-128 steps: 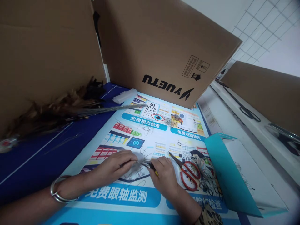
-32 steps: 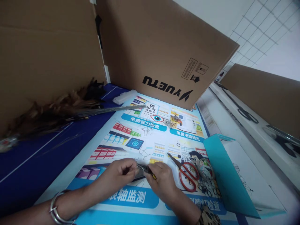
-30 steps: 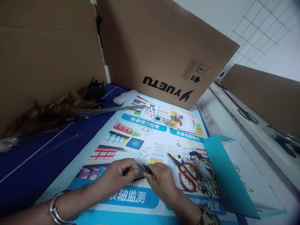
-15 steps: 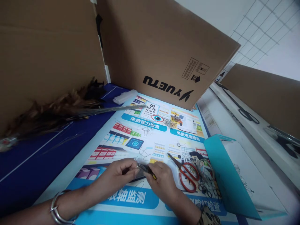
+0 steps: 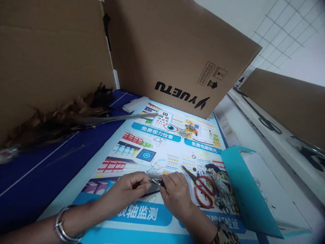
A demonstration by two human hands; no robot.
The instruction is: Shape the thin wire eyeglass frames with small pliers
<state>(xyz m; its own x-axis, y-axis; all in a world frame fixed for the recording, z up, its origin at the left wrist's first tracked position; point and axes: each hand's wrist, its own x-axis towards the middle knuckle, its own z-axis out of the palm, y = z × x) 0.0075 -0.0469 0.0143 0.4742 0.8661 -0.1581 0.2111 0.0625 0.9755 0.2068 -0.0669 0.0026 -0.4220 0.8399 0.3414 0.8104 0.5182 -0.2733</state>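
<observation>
My right hand (image 5: 176, 193) is wrapped round the dark handles of a pair of pliers (image 5: 155, 181), whose metal jaws point left. At the jaws, the thumb and fingers of my left hand (image 5: 134, 184) are pinched together; what they hold is too small and too covered to make out. Both hands are over a printed poster (image 5: 127, 222) on the table. Just right of my right hand lie scissors (image 5: 204, 189) with red handles, beside a roll of wire or clear tape (image 5: 223, 183) and a tangle of thin loops (image 5: 228, 205).
An open turquoise box (image 5: 250, 196) with thin wire pieces stands at the right. Large cardboard panels (image 5: 177, 51) rise behind and at left. Brown feathers (image 5: 63, 117) and long thin rods (image 5: 124, 117) lie on the blue cloth (image 5: 22, 189).
My right hand has turned and shifted slightly right and up, with the pliers rotating in it. My left hand stays in nearly the same place.
</observation>
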